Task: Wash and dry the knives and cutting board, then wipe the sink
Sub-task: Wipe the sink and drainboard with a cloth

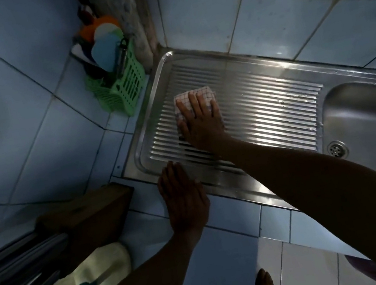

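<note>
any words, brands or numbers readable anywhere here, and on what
None can be read: no lettering shows on the ridged steel sink drainboard, the checked wiping cloth under the right hand, or the green slatted plastic basket; its contents are too dim to tell.

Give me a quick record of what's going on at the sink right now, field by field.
right hand: flat on the checked cloth, pressing it to the ridged drainboard
left hand: open, resting on the sink's front edge
sink bowl: to the right, drain visible
green basket: in the tiled corner, holding utensils
stage: wiping the sink
</note>
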